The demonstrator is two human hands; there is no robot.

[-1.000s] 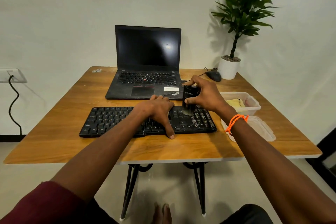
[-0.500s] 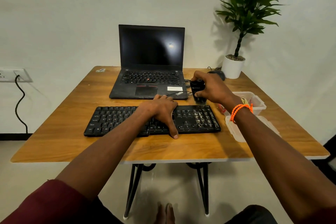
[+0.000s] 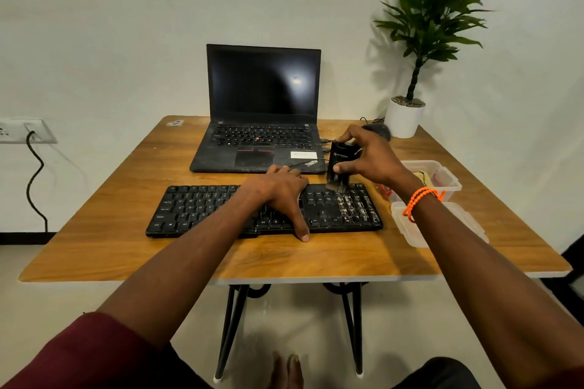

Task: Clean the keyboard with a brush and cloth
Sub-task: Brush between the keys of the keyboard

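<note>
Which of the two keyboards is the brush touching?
The separate black keyboard nearer the person: the brush bristles meet its far right edge. The laptop keyboard lies untouched.

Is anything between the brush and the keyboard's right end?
Nothing visible. The right hand holds the brush with its bristles at the far right edge of the keyboard; the left hand rests further left.

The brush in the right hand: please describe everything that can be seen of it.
The brush is a small black block, apparently plastic, with faint pale lettering on its front and a short tuft of bristles below. It stands about upright, bristles down, at the far right edge of the black keyboard. The right hand grips its body from the right.
</note>
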